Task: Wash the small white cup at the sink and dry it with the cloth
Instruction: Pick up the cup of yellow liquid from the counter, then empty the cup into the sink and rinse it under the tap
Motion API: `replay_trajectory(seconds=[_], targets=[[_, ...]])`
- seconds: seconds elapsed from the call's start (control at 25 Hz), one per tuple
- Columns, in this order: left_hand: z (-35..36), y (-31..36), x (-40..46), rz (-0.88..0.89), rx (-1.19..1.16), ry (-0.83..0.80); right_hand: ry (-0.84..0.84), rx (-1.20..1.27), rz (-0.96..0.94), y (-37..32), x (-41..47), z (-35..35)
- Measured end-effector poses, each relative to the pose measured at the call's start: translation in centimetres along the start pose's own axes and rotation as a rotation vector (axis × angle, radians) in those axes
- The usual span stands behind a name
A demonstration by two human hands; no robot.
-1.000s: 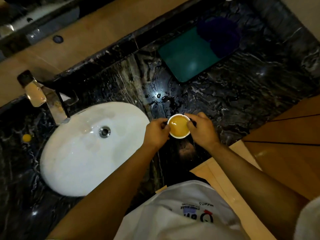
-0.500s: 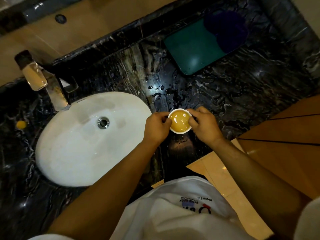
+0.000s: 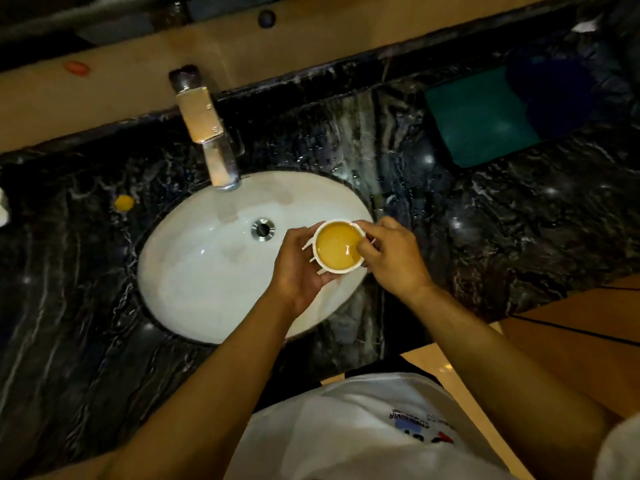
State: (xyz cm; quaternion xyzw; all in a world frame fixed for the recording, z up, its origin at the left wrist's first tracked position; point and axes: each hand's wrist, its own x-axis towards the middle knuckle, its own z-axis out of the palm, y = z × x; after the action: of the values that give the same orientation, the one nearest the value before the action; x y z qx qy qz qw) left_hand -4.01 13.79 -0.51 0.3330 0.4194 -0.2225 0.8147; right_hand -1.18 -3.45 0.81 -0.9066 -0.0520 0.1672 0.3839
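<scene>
cup (image 3: pixel 338 246) over sink (image 3: pixel 207 271) | both hands grip | liquid yellowish, perhaps lighting

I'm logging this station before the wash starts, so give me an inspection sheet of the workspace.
Surface: dark veined marble counter, water droplets near the basin.
Job's things: small white cup upright, holding yellowish liquid, over the right part of the white sink; faucet, no water seen running; teal cloth at the far right.
Clutter: small yellow item left of the sink; dark blue object on the cloth.
Grippers: left hand and right hand both grip the cup.
Cables: nothing seen.
Surroundings: tan wall behind, wooden cabinet at right.
</scene>
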Motion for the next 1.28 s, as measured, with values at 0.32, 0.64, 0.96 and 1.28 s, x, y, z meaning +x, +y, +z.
replay_trajectory(seconds=[0.32,0.64,0.96,1.28], targets=[[-8.0,3.6,-1.2,0.049,-0.227,-0.068,-0.111,0.066,-0.037,-6.4,2.3,7.9],[-12.4,5.5,-0.3,0.143,-0.278,0.054,0.17,0.077,-0.066,-12.7,6.6,8.6],[-12.5,8.5,1.3,0.164,-0.281,0.118,0.074,-0.409,-0.271,-22.6,14.9,7.2],[-12.2,9.9,3.5,0.157,-0.332,0.088,-0.042,-0.613,-0.22,-24.2,16.8,7.3]])
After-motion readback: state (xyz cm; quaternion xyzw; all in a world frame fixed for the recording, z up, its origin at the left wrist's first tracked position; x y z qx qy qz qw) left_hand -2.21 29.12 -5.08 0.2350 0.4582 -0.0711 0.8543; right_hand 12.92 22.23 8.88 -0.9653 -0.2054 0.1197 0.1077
